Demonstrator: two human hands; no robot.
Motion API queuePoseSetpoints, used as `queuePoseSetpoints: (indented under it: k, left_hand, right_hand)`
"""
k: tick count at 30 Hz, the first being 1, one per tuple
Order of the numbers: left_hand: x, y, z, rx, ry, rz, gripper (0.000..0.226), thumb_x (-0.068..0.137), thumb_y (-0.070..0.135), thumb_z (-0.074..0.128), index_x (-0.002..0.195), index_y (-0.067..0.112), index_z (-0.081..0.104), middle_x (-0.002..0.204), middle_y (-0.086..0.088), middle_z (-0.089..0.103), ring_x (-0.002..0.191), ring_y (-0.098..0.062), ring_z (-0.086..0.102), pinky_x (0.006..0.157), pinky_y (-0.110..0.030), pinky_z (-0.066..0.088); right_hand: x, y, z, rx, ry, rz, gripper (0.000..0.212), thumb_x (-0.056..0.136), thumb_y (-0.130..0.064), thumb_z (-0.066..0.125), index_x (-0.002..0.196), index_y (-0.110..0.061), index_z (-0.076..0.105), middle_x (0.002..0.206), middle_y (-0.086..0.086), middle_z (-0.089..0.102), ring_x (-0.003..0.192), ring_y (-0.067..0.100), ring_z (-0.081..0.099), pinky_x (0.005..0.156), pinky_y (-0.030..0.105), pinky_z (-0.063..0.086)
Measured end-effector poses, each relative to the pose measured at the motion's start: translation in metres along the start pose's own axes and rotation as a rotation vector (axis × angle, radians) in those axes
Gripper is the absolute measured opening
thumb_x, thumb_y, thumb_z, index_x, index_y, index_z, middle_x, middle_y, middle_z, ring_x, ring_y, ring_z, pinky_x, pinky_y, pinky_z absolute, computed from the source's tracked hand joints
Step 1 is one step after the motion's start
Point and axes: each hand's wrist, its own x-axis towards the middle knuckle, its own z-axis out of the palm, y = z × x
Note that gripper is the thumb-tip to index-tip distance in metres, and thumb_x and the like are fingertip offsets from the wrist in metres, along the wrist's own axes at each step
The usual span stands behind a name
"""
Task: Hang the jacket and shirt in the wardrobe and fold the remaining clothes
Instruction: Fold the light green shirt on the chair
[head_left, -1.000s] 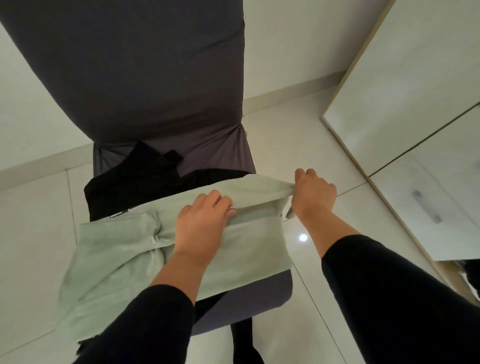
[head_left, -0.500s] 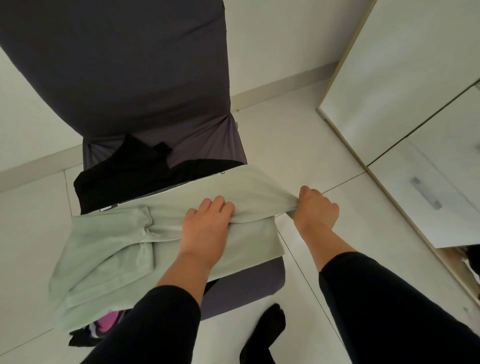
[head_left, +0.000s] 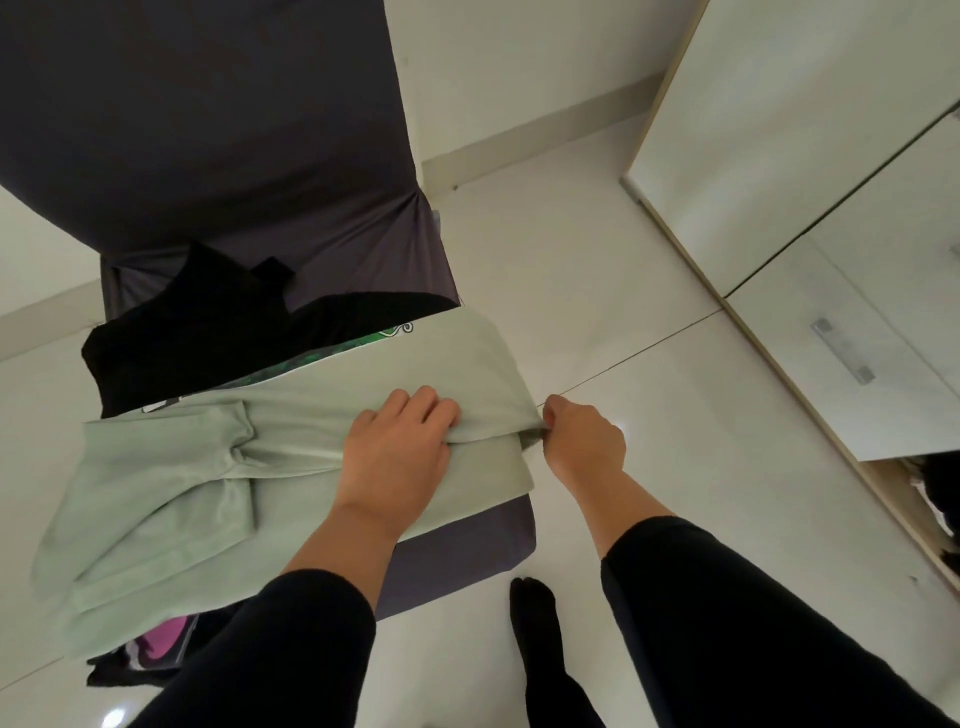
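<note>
1. Pressing down on the pale green garment (head_left: 291, 467), my left hand (head_left: 397, 449) lies flat, fingers straight, atop its fold.
2. My right hand (head_left: 584, 441) pinches the garment's right edge.
3. I see the garment spread across the grey chair (head_left: 467, 545), over black clothes (head_left: 197, 332).

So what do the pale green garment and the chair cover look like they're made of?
Pale green garment: soft matte knit, probably cotton jersey or fleece; it folds in thick rounded creases. Chair cover: thin dark grey stretch fabric with a slight sheen, pulled smooth and gathered at the seat corner.
</note>
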Motion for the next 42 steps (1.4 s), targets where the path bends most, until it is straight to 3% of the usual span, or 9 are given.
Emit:
queuePoseSetpoints:
  k: [7,15,18,20,23,28,33,38,42]
  left_hand:
    - [0.005,0.024,0.002,-0.009,0.007,0.02,0.019,0.075,0.014,0.069,0.091,0.021,0.064,0.087,0.001,0.058,0.076,-0.024,0.056,0.06,-0.034,0.041]
    - [0.018,0.045,0.01,0.017,-0.019,0.038,0.036,0.062,0.012,0.08,0.091,0.028,0.067,0.088,0.004,0.057,0.078,-0.022,0.053,0.061,-0.033,0.039]
    - [0.02,0.047,0.015,-0.002,-0.034,0.017,0.031,0.06,0.01,0.084,0.082,0.025,0.067,0.079,0.005,0.056,0.07,-0.02,0.055,0.053,-0.03,0.038]
    - [0.019,0.048,0.018,-0.024,-0.03,0.013,0.026,0.064,0.01,0.082,0.079,0.023,0.066,0.077,0.005,0.056,0.068,-0.02,0.055,0.05,-0.029,0.036]
    - [0.013,0.048,0.018,-0.077,0.006,0.01,0.015,0.074,0.012,0.077,0.082,0.021,0.067,0.077,0.004,0.058,0.066,-0.02,0.056,0.049,-0.03,0.039]
    - [0.012,0.049,0.018,-0.104,-0.055,0.053,0.046,0.067,0.01,0.075,0.109,0.026,0.067,0.084,0.005,0.059,0.07,-0.021,0.056,0.053,-0.03,0.04]
    - [0.021,0.054,0.007,-0.169,-0.201,0.066,0.038,0.085,0.022,0.053,0.118,0.038,0.061,0.104,0.006,0.053,0.095,-0.02,0.049,0.072,-0.032,0.035]
    - [0.07,0.084,-0.029,-0.871,-0.212,-0.341,0.025,0.095,0.022,0.041,0.119,0.019,0.042,0.133,0.001,0.046,0.112,-0.023,0.049,0.093,-0.036,0.041]
    - [0.096,0.092,-0.041,-1.091,-0.22,-0.6,0.059,0.098,0.047,0.032,0.148,0.03,0.005,0.134,-0.013,0.052,0.116,-0.033,0.053,0.099,-0.037,0.04]
  right_hand:
    - [-0.006,0.01,0.008,0.17,-0.143,0.115,0.013,0.095,-0.023,0.051,0.107,-0.02,0.055,0.095,0.0,0.059,0.086,0.022,0.06,0.075,0.032,0.047]
    - [-0.022,0.004,0.038,0.345,-0.458,0.157,0.025,0.088,-0.008,0.039,0.091,-0.022,0.059,0.099,0.002,0.061,0.099,0.027,0.058,0.087,0.035,0.048]
    - [-0.025,0.0,0.033,0.752,-0.542,0.332,0.027,0.1,-0.022,0.032,0.105,-0.015,0.057,0.103,0.007,0.06,0.096,0.026,0.053,0.079,0.03,0.042]
    - [-0.023,0.0,0.031,1.102,-0.541,0.493,0.036,0.101,-0.036,0.031,0.125,-0.018,0.049,0.124,0.006,0.056,0.107,0.025,0.053,0.091,0.034,0.041]
    - [-0.016,-0.002,0.03,1.514,-0.4,0.613,0.038,0.095,-0.047,0.041,0.121,-0.02,0.053,0.121,0.0,0.056,0.117,0.023,0.052,0.098,0.035,0.038]
    - [0.001,0.002,-0.007,2.191,-0.312,0.402,0.083,0.074,-0.083,0.041,0.121,-0.019,0.064,0.12,0.008,0.067,0.113,0.03,0.061,0.101,0.049,0.045]
    - [0.009,0.02,-0.055,2.355,-0.27,0.406,0.106,0.058,-0.096,0.032,0.123,-0.017,0.061,0.122,0.011,0.066,0.113,0.034,0.061,0.102,0.05,0.043]
    - [0.009,0.011,-0.078,2.324,-0.436,0.34,0.11,0.064,-0.094,0.027,0.133,-0.013,0.052,0.129,0.015,0.06,0.12,0.036,0.055,0.107,0.048,0.038]
    - [0.006,0.008,-0.092,2.267,-0.515,0.268,0.101,0.073,-0.089,0.022,0.128,-0.012,0.057,0.126,0.013,0.063,0.12,0.033,0.056,0.104,0.046,0.04]
